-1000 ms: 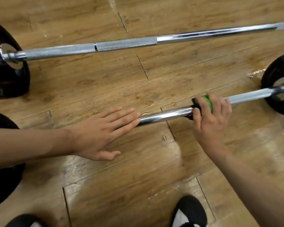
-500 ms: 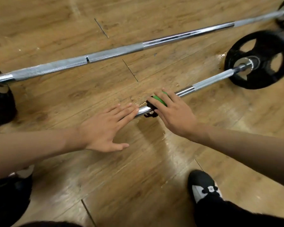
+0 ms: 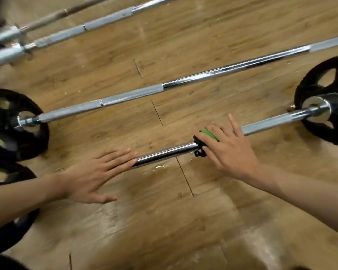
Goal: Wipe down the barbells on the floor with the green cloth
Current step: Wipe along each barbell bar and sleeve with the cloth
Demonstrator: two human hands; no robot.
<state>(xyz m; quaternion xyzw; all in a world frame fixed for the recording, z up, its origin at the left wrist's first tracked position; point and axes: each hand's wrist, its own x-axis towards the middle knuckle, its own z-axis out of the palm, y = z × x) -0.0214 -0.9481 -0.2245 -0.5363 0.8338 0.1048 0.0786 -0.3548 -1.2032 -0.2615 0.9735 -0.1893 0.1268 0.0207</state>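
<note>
- Green cloth: it sits wrapped on the shaft of the nearest barbell, right of its middle, where the polished steel gives way to the knurled section. A dark edge or strap of the cloth hangs off the near side of the shaft.
- Change noted: half a second ago you had run the cloth inward until it sat almost against your left fingertips. It has now gone back outward, and bare polished shaft shows between the two again. That makes one pass in and out over the same stretch.
- Right hand: it lies over the cloth with fingers bent across it, holding it to the shaft, and one finger sticks out straight beyond the bar. I cannot tell whether the thumb closes underneath.
- Left hand: it is flat and holds nothing, fingers straight and together, fingertips resting on the shaft. It has not shifted. I judge it to be steadying the bar against rolling.
- Meaning for the task: the polished middle looks covered. The knurled length up to the right plate, and whatever lies under your left hand, appear untouched by this pass.
- Second barbell: it lies beyond the first, roughly parallel and well apart, with its end in the left plate.
- Two more bars lie toward the far left of the floor. The cloth touches none of these, so I judge that most of the work remains.
</note>
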